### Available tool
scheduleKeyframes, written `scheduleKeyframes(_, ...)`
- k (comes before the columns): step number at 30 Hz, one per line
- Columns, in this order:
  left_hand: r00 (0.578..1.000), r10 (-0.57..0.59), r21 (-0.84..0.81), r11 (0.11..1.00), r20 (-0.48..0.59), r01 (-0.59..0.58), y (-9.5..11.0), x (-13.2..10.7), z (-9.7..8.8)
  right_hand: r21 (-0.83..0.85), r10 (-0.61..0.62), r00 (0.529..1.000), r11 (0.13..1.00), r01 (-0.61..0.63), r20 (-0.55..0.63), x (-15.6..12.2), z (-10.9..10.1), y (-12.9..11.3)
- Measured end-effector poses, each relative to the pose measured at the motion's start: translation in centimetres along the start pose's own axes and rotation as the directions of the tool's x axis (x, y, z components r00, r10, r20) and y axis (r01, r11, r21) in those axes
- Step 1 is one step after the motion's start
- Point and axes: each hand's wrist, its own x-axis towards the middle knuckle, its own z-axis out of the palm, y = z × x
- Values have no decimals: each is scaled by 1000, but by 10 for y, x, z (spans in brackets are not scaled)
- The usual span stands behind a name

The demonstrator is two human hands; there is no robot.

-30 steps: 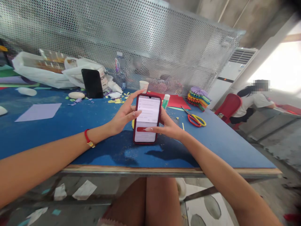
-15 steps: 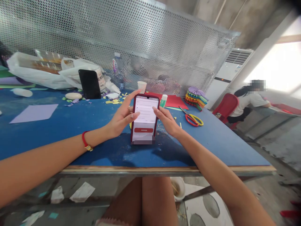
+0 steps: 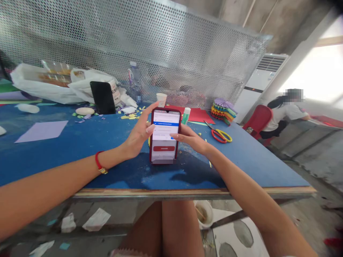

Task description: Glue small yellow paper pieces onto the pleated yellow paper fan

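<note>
A smartphone (image 3: 164,142) in a dark red case stands upright above the blue table, its lit screen facing me. My left hand (image 3: 138,137) grips its left edge, with the thumb at the screen's side and the forefinger along the top corner. At the right edge is my right hand (image 3: 191,137), its thumb touching the lower middle of the screen and its other fingers partly hidden behind the phone. A blue bar crosses the screen's upper part, above a red button. Just behind the phone stand a green glue stick (image 3: 185,116) and a paper cup (image 3: 161,98).
Red-and-yellow scissors (image 3: 220,135) lie right on the blue table (image 3: 257,164), near folded coloured paper (image 3: 223,111) and red sheets (image 3: 199,115). Left are a purple sheet (image 3: 43,131), a black phone (image 3: 102,98), a bottle (image 3: 134,82) and plastic bags (image 3: 48,92). A person (image 3: 288,107) sits far right.
My right thumb has moved down and left across the phone screen. My left thumb has drawn back towards the phone's edge. A blue bar and a small blue button have appeared on the screen.
</note>
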Motion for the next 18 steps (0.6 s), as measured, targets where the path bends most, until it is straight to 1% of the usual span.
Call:
scheduleKeyframes(2,1000,17,6,1000,10,-18,-2,1,-1,12,2,1000,1000,-2,28,0,-3,4)
scheduleKeyframes(6,999,27,-17,999,18,-27,-4,2,-2,13,-4,1000,1000,4,29,1,-6,9)
scheduleKeyframes(10,1000,11,-11,1000,-7,-11,-4,2,-2,37,51,998,998,-53,47,-1,-5,8)
scheduleKeyframes(13,1000,4,-8,1000,-25,-4,-3,2,-2,-30,91,995,996,-90,30,-3,-4,6)
scheduleKeyframes(18,1000,-9,-47,999,-9,9,1,2,-1,-118,82,997,990,-80,15,-6,-4,7)
